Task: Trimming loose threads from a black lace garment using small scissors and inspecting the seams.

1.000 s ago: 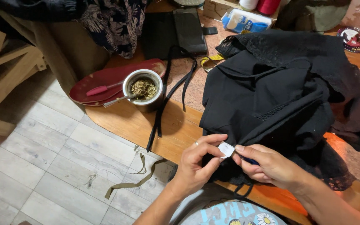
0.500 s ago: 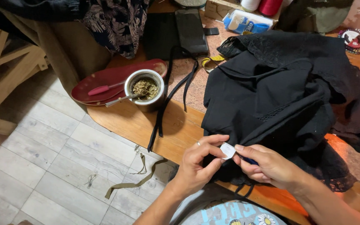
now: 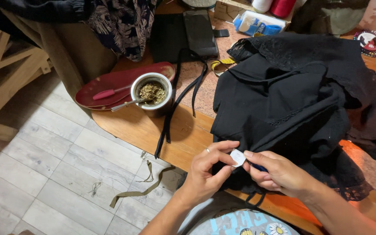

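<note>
Pinching a white tag (image 3: 237,157) on a black garment (image 3: 292,113) at the table (image 3: 183,135) edge.

Left hand (image 3: 207,174) grip clamping thumb and forefinger on the tag; right hand (image 3: 279,174) grip closing on a blue tool (image 3: 257,167) just beside it, touching the cloth. Sitting farther left: a metal cup (image 3: 152,93) with a straw, by a red tray (image 3: 109,85). Trailing off the edge: a black strap (image 3: 175,113).
</note>
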